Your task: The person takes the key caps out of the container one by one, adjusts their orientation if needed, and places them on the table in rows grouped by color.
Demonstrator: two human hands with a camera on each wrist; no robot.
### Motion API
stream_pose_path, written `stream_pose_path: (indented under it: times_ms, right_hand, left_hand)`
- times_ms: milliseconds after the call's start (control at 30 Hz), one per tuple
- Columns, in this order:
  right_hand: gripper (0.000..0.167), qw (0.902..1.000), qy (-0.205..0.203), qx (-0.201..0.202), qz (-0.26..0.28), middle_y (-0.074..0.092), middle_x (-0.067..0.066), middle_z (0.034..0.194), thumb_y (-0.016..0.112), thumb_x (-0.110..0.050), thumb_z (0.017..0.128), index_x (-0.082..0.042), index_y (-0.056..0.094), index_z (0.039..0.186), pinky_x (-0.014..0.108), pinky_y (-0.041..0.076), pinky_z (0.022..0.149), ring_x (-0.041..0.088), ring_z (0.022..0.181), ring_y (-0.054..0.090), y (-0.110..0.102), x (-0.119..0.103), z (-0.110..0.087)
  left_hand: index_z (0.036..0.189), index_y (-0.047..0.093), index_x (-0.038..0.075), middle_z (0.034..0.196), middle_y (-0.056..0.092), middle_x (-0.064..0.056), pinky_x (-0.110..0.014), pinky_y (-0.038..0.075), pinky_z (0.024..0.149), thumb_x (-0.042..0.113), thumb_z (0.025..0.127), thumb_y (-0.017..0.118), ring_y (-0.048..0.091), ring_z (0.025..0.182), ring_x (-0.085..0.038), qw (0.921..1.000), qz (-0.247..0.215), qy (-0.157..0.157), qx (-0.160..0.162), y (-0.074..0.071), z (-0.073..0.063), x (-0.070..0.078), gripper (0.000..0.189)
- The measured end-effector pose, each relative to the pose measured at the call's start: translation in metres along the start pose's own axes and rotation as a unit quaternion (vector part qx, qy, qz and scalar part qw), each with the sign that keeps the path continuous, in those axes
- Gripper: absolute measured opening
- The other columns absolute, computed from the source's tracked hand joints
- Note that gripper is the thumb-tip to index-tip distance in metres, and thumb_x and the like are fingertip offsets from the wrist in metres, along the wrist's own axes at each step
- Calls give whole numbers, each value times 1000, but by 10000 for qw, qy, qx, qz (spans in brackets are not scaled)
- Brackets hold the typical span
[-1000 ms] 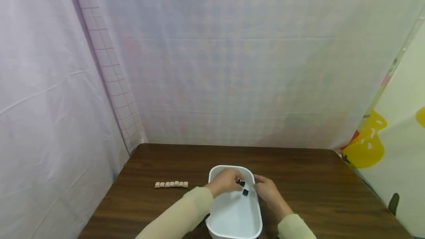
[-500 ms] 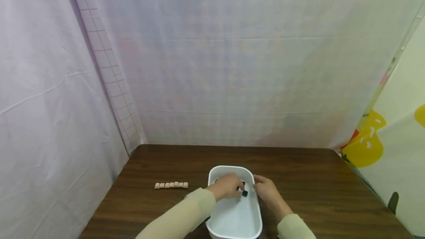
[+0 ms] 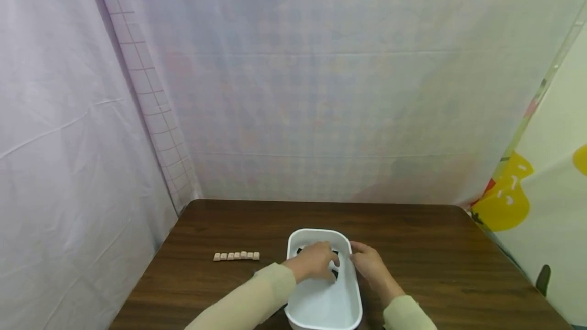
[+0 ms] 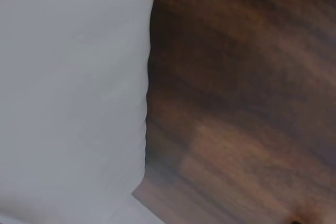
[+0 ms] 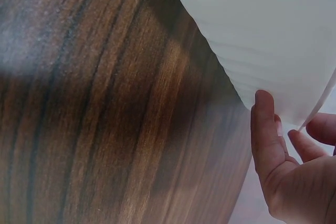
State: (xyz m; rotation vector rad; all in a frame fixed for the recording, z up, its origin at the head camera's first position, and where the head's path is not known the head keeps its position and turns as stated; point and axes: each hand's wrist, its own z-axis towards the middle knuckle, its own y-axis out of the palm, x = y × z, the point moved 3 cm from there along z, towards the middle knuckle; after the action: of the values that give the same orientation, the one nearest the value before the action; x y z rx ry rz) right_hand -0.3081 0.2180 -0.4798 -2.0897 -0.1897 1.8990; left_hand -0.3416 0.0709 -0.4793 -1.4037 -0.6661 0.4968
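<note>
My left hand [image 3: 316, 261] is inside a white rectangular bin [image 3: 323, 314], its fingers spread low near the floor. A small black keycap [image 3: 335, 275] lies by my thumb and fingertips; I cannot tell how firmly they touch it. More black keycaps, partly hidden by the hand, show as a keycap [image 3: 336, 252] behind the fingers and a dark keycap [image 3: 299, 250] near the left wall. My right hand [image 3: 370, 265] rests its fingertips against the bin's outer right wall near the rim. In the right wrist view its fingers [image 5: 265, 129] touch the white wall [image 5: 268, 40].
A row of several cream keycaps [image 3: 236, 255] lies on the dark wooden table [image 3: 412, 238] left of the bin. Pale curtains [image 3: 321, 90] hang behind the table and at its left. Part of a dark object [image 3: 277, 311] shows beneath the left sleeve.
My left hand has shifted slightly toward the near side inside the bin, its fingers now spread around the keycap, which sits a little nearer. My right hand has stayed at the wall.
</note>
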Motion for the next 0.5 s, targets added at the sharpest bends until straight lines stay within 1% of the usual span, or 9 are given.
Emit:
stream_pose_path:
  times_ms: [67, 133, 267, 333, 500]
  right_hand:
    - [46, 10000, 78, -24, -9, 63, 30, 110, 49, 3, 90, 15, 49, 134, 42, 57, 69, 29, 85, 67, 0, 0, 0]
    - [46, 9998, 169, -32, -110, 63, 30, 112, 49, 2, 90, 14, 49, 135, 42, 57, 71, 29, 86, 67, 0, -1, 0]
    - [45, 9988, 306, 1, -380, 63, 28, 113, 51, 0, 91, 12, 50, 135, 41, 57, 73, 28, 88, 66, -1, 0, 1]
    - [46, 9991, 288, -3, -313, 64, 28, 111, 51, 0, 91, 12, 50, 135, 41, 57, 72, 28, 88, 67, 0, 0, 1]
    - [46, 9997, 248, -40, 12, 65, 27, 105, 49, 1, 91, 14, 48, 135, 42, 57, 70, 29, 85, 67, 1, 0, 0]
  left_hand:
    - [111, 75, 26, 99, 58, 5, -24, 46, 75, 35, 78, 84, 54, 88, -6, 10000, -11, -62, -25, 2, 0, 0, 35]
    - [111, 75, 26, 98, 58, 6, -25, 46, 74, 35, 78, 84, 55, 87, -6, 10000, 14, -59, -67, 5, 0, 0, 35]
    - [109, 77, 27, 92, 56, 6, -23, 45, 69, 33, 79, 83, 53, 81, -4, 9999, 73, 52, -80, 9, 0, 0, 31]
    - [106, 77, 25, 90, 57, 7, -21, 44, 68, 30, 80, 83, 53, 79, -4, 9999, 17, 160, -18, 8, -1, 0, 28]
    - [102, 78, 15, 89, 70, 9, -14, 45, 71, 19, 80, 81, 59, 78, -1, 9984, -277, 455, 201, 4, -2, -1, 22]
